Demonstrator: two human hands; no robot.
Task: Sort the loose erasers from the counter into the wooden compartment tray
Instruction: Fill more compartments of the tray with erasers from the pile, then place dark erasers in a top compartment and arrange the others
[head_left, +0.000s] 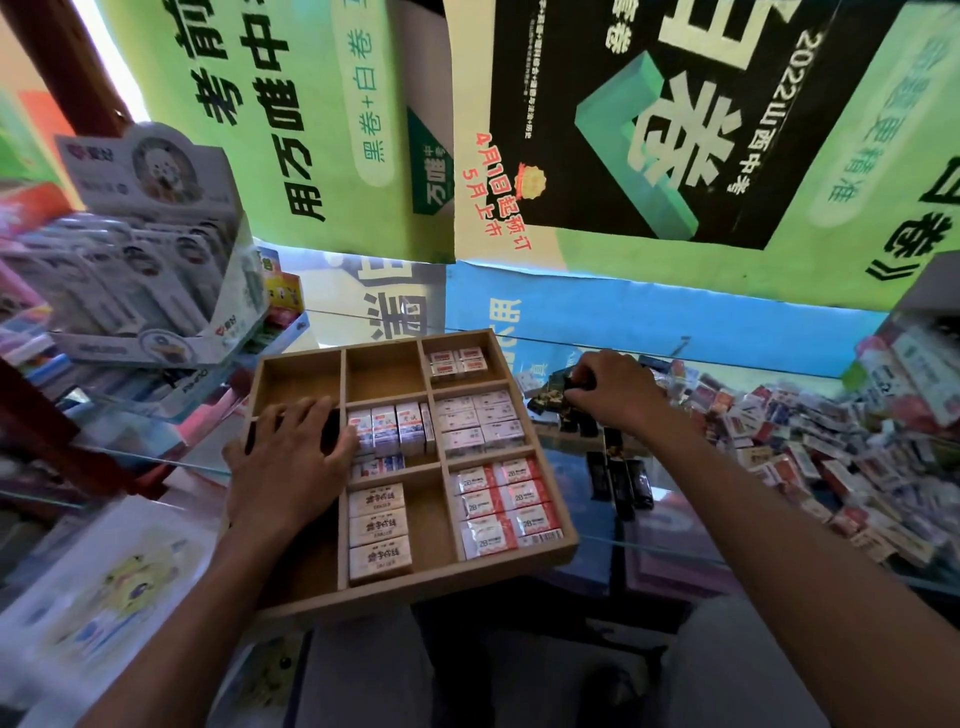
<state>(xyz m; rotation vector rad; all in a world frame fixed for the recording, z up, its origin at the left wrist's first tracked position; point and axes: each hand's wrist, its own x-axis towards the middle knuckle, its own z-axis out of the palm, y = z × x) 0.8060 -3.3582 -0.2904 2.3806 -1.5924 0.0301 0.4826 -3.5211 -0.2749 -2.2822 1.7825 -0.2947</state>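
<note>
The right hand (605, 387) pinched a black eraser (574, 383) on the bench (670, 525), just right of the wooden tray (415, 584). More black erasers (621, 480) lay there, long sides pointing away. The left hand (288, 457) lay flat inside the tray, maybe covering something dark.

You are looking at green posters (291, 104) hanging behind the glass, with a black-and-green poster (675, 119) overlapping them. A white display box (156, 249) of packaged stationery is standing at your left. A pale booklet with a cartoon figure (119, 587) is lying below it.
</note>
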